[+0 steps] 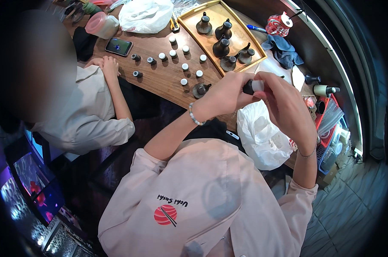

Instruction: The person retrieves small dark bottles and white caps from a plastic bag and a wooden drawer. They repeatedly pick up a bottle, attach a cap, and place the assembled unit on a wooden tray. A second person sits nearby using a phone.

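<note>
My left hand (pixel 226 93), with a beaded bracelet at its wrist, is closed around a small black bottle (pixel 248 88) above the table's near edge. The fingers of my right hand (pixel 286 105) pinch the pale, translucent cap (pixel 258 85) at the bottle's end. Both hands meet there, and my fingers partly hide the bottle. Below and left of them, a dark round-bellied jug (pixel 200 90) stands on the table. Farther left are several small dark bottles with white caps (pixel 173 53) and three small dark bottles without white caps (pixel 151 61).
A wooden tray (pixel 256 40) holds several dark jugs. A white plastic bag (pixel 262 139) hangs below my hands. A phone (pixel 118 46), another white bag (pixel 146 16) and a yellow cutter (pixel 174 23) lie farther off. At left sits a co-worker, hands together (pixel 110 66). Baskets (pixel 328 113) stand right.
</note>
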Motion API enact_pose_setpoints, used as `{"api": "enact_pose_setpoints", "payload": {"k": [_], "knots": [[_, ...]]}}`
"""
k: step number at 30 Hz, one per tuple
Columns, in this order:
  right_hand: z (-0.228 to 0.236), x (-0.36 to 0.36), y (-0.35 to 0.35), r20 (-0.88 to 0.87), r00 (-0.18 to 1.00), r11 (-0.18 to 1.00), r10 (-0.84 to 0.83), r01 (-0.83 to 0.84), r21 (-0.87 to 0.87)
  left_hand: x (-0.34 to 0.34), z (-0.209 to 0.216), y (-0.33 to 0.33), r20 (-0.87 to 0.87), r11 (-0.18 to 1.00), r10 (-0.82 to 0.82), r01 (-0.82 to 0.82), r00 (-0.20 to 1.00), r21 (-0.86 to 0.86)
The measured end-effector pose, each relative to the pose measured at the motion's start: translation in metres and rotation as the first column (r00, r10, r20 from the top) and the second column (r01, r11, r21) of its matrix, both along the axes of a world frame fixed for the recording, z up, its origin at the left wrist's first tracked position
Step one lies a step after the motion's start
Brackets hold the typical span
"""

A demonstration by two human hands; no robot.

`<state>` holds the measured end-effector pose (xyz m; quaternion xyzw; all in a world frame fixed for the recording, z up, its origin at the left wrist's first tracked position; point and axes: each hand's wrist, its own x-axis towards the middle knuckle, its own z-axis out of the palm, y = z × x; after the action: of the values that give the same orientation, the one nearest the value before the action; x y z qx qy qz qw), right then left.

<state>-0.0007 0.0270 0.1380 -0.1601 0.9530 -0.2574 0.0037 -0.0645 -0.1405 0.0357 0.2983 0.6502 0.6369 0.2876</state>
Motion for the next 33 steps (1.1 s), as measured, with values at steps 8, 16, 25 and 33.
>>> {"api": "enact_pose_setpoints", "payload": {"k": [8, 16, 25, 33], "knots": [[-0.036, -0.002, -0.006, 0.023, 0.997, 0.974, -0.067, 0.06, 0.22, 0.011, -0.009, -0.003, -0.272, 0.995, 0.061, -0.081, 0.96, -0.064], [-0.017, -0.006, -0.008, 0.044, 0.996, 0.996, -0.074, 0.076, -0.048, -0.004, -0.009, -0.001, 0.031, 1.0, 0.009, -0.008, 0.999, -0.025], [-0.051, -0.004, -0.01, -0.041, 0.985, 0.961, -0.17, 0.175, 0.213, -0.003, -0.014, -0.001, -0.17, 0.986, 0.143, -0.156, 0.975, -0.06], [-0.046, -0.003, 0.001, 0.048, 0.993, 0.974, -0.109, 0.117, -0.194, -0.013, -0.022, -0.003, -0.092, 0.98, 0.11, -0.124, 0.99, -0.154]]}}
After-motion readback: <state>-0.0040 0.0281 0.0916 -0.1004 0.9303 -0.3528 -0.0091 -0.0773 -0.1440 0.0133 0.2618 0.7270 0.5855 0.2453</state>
